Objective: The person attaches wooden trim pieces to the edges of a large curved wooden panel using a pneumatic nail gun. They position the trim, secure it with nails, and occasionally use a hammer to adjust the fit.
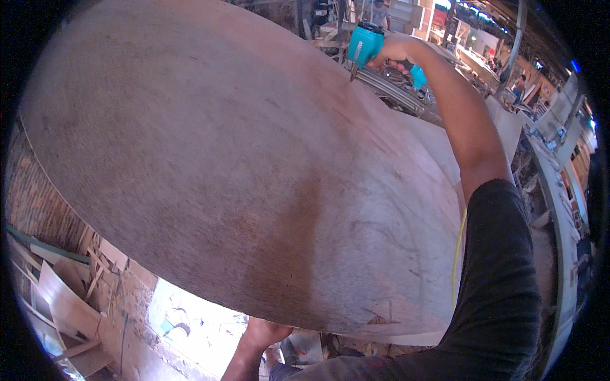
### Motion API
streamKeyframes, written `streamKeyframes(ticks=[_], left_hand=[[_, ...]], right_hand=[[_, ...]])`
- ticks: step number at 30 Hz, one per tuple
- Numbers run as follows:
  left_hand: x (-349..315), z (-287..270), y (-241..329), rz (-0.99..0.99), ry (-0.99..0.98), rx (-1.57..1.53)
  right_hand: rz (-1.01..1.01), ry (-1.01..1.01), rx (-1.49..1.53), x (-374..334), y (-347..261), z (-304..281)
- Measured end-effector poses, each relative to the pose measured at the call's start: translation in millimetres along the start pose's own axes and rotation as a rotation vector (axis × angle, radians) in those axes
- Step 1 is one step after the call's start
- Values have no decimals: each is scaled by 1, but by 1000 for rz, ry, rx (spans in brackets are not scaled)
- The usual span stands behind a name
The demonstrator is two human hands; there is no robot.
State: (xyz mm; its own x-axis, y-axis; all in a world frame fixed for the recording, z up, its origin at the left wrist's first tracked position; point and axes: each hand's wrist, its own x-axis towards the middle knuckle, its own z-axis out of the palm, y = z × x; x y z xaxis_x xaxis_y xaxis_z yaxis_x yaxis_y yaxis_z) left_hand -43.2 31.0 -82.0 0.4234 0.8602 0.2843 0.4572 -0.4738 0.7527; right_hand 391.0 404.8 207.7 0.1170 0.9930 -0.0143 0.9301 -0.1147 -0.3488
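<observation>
A big curved plywood panel (190, 146) with a brownish-grey face fills most of the head view. My right hand (395, 52), arm stretched far forward, is closed around the handle of a teal nail gun (366, 46). The tool's narrow nose points down at the panel's far right edge; whether it touches the wood I cannot tell. At the near edge, my left hand (265, 331) grips the panel from below, its fingers partly hidden under it. A thin yellow hose (457, 260) runs beside my right sleeve along the panel's right side.
Wood offcuts and boards (67, 298) lie in a jumble at the lower left. Bright light falls on a littered floor patch (190, 324) under the near edge. Beyond the panel, other people (519, 87) and long benches (476, 66) stand in a workshop at the upper right.
</observation>
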Motion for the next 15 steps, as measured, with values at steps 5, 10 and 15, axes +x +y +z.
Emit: streamKeyframes(ticks=[5,10,15], left_hand=[[6,1,1,-60,14,-5],[19,-9,18,-71,47,-65],[19,-20,12,-37,93,-50]], right_hand=[[-23,-33,114,2,8,11],[7,116,282,-16,37,36],[-121,165,250,-63,30,67]])
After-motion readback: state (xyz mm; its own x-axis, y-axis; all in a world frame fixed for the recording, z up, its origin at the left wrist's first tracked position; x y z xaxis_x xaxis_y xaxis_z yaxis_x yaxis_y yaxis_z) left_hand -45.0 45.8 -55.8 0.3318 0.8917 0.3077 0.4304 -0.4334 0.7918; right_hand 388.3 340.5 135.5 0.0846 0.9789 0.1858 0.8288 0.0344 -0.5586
